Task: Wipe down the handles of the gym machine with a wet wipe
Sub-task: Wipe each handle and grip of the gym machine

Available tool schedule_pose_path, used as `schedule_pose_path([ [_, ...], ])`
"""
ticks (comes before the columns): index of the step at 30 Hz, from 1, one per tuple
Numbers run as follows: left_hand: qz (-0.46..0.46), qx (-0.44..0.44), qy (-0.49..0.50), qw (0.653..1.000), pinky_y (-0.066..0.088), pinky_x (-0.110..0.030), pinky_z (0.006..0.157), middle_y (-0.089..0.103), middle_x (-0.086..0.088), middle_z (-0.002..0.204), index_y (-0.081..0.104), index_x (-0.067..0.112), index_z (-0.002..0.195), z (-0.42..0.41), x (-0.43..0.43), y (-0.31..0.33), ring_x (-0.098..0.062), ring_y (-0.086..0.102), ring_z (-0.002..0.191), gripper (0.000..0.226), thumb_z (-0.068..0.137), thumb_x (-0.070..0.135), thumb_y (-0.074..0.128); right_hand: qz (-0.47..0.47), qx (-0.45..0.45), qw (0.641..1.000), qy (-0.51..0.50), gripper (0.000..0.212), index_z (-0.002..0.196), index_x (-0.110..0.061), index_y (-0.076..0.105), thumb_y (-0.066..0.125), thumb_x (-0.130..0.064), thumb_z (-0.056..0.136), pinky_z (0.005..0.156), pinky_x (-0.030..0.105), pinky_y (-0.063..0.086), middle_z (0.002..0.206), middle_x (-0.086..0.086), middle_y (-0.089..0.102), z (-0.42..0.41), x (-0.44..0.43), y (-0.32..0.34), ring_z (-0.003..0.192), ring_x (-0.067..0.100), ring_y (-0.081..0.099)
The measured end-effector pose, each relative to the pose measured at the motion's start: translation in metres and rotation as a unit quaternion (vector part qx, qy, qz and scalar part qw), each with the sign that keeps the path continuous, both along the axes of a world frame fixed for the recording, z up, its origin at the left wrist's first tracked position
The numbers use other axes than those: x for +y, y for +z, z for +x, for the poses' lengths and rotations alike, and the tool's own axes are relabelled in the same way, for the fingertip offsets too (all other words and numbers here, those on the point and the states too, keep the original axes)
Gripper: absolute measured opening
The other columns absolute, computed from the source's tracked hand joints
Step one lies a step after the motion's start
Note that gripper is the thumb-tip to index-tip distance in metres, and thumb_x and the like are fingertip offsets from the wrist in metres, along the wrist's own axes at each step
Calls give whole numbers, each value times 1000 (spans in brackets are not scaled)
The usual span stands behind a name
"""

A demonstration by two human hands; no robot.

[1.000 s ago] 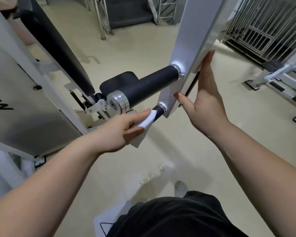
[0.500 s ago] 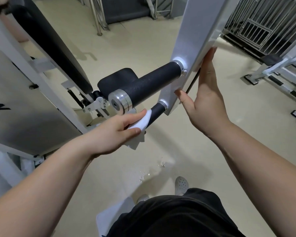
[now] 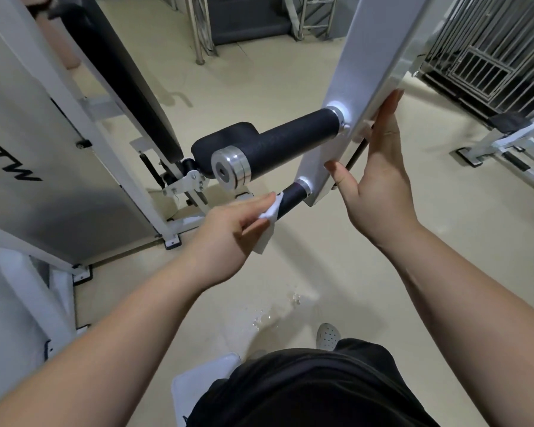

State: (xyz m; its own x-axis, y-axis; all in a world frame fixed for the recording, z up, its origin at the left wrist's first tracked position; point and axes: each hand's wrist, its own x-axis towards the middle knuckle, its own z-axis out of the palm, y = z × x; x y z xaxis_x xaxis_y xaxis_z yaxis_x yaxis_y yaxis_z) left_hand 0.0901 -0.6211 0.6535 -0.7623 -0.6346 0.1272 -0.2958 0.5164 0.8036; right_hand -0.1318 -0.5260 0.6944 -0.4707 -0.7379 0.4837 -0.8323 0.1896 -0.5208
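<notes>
Our left hand (image 3: pixel 228 229) holds the folded wet wipe (image 3: pixel 267 224) between the thumb and the curled fingers. The wipe is pressed on the near part of the lower handle (image 3: pixel 292 197), and its free corner hangs down under the hand. Between the wipe and the metal collar (image 3: pixel 304 188) a short piece of black grip is visible. One second ago the wipe was almost at this collar, so the hand has moved back along the handle toward us; our right hand has not changed its place. The left wrist is nearly straight, with the forearm coming from the lower left. Our right hand (image 3: pixel 379 186) is flat with straight fingers, lying against the edge of the white arm (image 3: pixel 367 72), the thumb touching its lower end. The thicker upper handle (image 3: pixel 290 143) is free above the wipe.
</notes>
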Motion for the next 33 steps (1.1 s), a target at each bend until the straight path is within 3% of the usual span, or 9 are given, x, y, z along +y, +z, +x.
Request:
schedule_pose_path([
  [6,-62,105,188,975,45,-18,105,63,11,133,67,27,130,9,30,-29,0,58,122,37,97,12,67,-27,-10,1000,13,85,158,-29,8,66,-30,97,98,47,52,165,1,25,-1,-4,-3,116,27,60],
  [11,-82,160,278,944,45,-16,105,68,7,126,72,25,120,12,42,-14,2,61,119,35,91,5,69,-39,-11,998,41,89,160,-27,1,64,-34,97,108,50,46,166,2,21,-12,-4,-11,137,30,49],
  [13,-81,152,319,932,42,-9,103,68,11,124,73,25,119,18,49,-9,12,58,118,36,90,2,70,-37,-18,998,54,89,161,-20,2,63,-35,98,117,45,39,167,2,16,-18,-4,-16,146,29,36],
  [15,-72,137,361,920,40,-5,100,66,24,118,70,33,117,20,63,-9,15,58,115,40,90,4,71,-36,2,998,54,87,161,-5,9,60,-37,99,124,24,18,167,1,12,-24,-5,-20,149,21,21],
  [17,-26,128,393,910,41,-3,95,63,39,111,66,43,116,14,80,-14,13,60,111,43,92,7,70,-46,41,997,48,85,159,3,17,55,-44,98,118,13,0,164,3,12,-28,-6,-23,145,17,14],
  [21,71,155,420,891,37,2,96,56,44,119,55,55,118,-19,103,-14,27,51,113,45,100,14,63,-91,74,990,72,87,157,3,17,57,-44,95,121,25,-2,163,8,16,-33,-5,-25,150,30,14],
  [27,23,146,503,851,29,-22,120,42,12,156,39,25,155,-61,114,-31,-1,37,144,49,107,35,42,-151,117,962,194,94,151,10,12,69,-33,90,120,62,4,152,9,12,-58,-4,-21,147,47,15],
  [31,-64,103,542,832,23,-3,110,29,7,163,42,26,154,-85,135,-41,7,30,140,52,103,14,40,-152,117,957,217,95,150,4,9,72,-30,88,122,62,12,152,14,14,-65,-2,-24,146,48,16],
  [33,-135,38,548,825,29,-21,116,34,-3,163,49,23,151,-86,134,-46,-13,36,146,51,103,7,44,-151,121,954,229,95,151,-2,10,72,-32,87,124,59,14,154,11,15,-66,1,-24,147,48,17],
])
